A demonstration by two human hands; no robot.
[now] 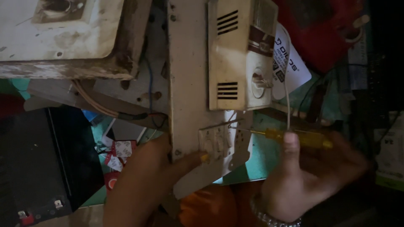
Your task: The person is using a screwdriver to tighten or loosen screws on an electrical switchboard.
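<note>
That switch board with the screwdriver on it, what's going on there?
A person is working on a cream switch board in dim light. The right hand holds a yellow-handled screwdriver, its tip against the switch plate at the board's lower end. The left hand steadies that plate, a finger pressed on it. A vented cream box is mounted above, and loose wires run off to the left.

Screwdriver point(294, 138) in my right grip point(307, 176): translucent yellow handle, silver shaft. Switch plate point(221, 143) under my left grip point(168, 168): off-white, grubby. Board point(187, 63) behind it: cream, stained, dark screw holes. Vented box point(233, 54): yellowed ivory with black slot rows and a brown stripe. Wires point(149, 107): blue, red, black, one tan. Worktop point(265, 155): teal. Cloth point(328, 29) top right: red. Small packets point(120, 151): red and white. Bracelet point(273, 218) on my wrist: silver.
</note>
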